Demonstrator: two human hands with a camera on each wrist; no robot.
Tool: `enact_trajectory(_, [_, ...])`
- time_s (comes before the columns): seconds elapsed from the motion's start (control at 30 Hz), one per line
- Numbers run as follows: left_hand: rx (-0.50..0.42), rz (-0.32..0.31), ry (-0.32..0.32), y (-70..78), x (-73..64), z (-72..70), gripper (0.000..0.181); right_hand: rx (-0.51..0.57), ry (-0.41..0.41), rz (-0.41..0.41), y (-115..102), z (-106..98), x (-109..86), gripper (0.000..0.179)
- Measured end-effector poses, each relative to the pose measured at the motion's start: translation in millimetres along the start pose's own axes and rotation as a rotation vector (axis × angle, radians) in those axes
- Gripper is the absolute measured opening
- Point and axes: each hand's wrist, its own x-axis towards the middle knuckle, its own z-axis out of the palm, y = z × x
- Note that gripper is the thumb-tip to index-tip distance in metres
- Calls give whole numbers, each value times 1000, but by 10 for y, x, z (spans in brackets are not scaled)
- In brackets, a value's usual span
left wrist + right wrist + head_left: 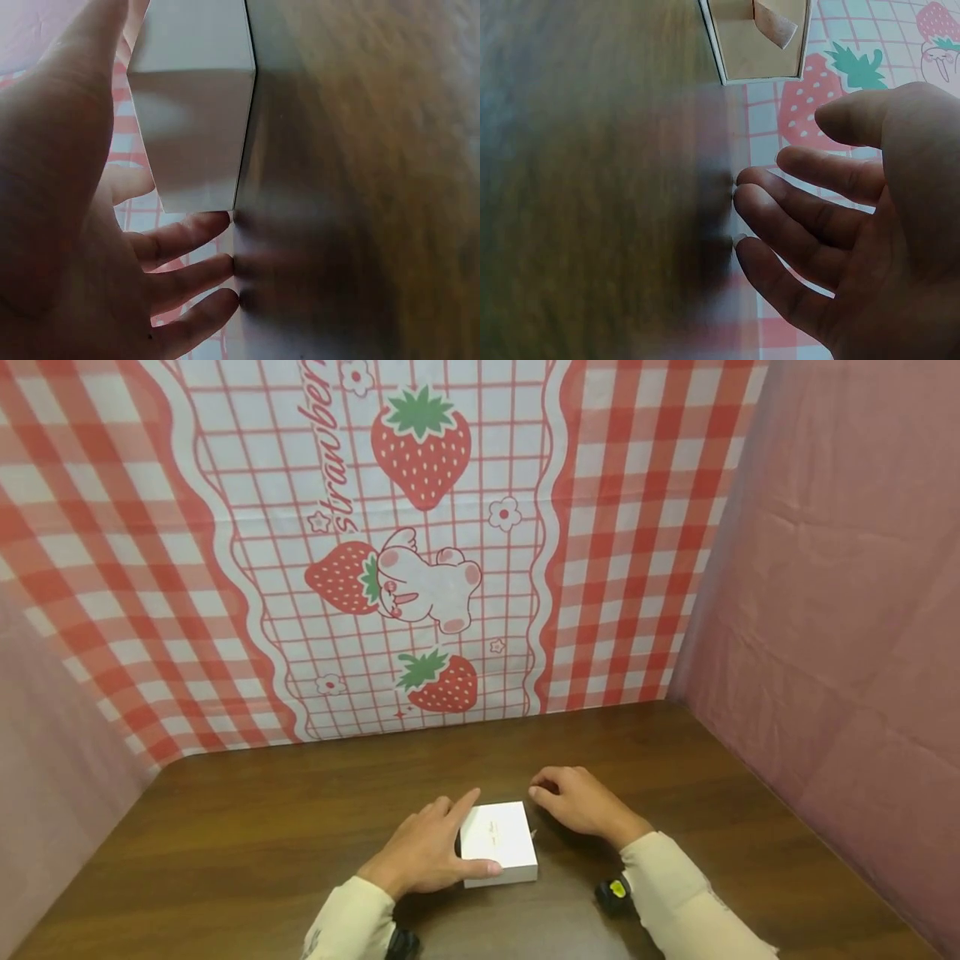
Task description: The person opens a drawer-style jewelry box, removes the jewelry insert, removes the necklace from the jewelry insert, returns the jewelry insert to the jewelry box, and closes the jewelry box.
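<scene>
A small white box [498, 837] with faint gold lettering on its lid rests on the table. My left hand [423, 852] spans its left side, holding it with the thumb along the near edge and the index finger at the far left corner. In the left wrist view, the other fingertips [214, 300] touch the tabletop beside the box [191, 135]. To the right of the box, apart from it, my right hand [577, 797] rests on the table, loosely bent around nothing. The right wrist view shows a pale ribbon tab [776, 26] on the box's tan right side.
The brown wooden table [262, 827] extends around both hands. A red checked strawberry cloth [615, 568] hangs behind it, and a pink cloth [847, 610] stands along the right edge. Black straps with cameras [613, 893] sit at the wrists.
</scene>
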Motion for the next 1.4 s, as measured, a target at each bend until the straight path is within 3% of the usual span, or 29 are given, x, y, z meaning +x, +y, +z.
enact_trajectory(0.27, [-18,10,-31,6,-48,-27,115,-13,-4,-33,-31,8,37,15])
enact_trajectory(0.5, [-26,35,11,13,-15,-23,114,-54,1,-21,-56,-40,71,14])
enact_trajectory(0.67, [-9,35,-7,45,-18,2,115,-54,-24,-19,-33,-31,7,15])
enact_trajectory(0.93, [28,90,16,105,74,-36,106,-39,2,5,21,-102,-24,16])
enact_trajectory(1.4, [8,50,-1,21,-22,-21,101,-41,-46,-13,-26,12,47,15])
